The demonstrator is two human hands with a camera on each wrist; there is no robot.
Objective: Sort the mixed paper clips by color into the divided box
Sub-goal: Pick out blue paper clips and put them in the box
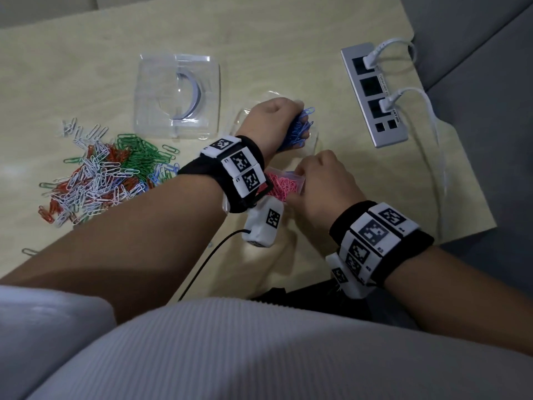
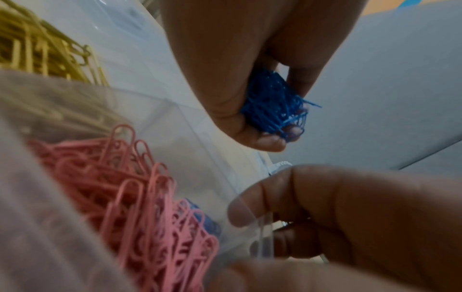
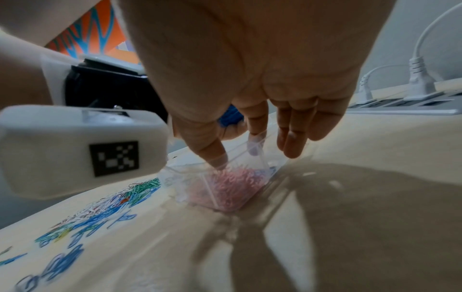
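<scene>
- While the left hand [image 1: 272,116] holds a thick bundle of blue wire paper clips [image 1: 301,131] in a closed grip over the clear plastic divided box [image 3: 252,156], some clips stick out and may fall into the wrong compartment.
- The right hand [image 1: 323,180] pinches the box wall beside the pink paper clips [image 2: 140,199].
- A blue clip seems already among the pink ones.
- The mixed heap of coloured clips [image 1: 103,171] waits on the pale wooden bench [image 1: 288,39].
</scene>
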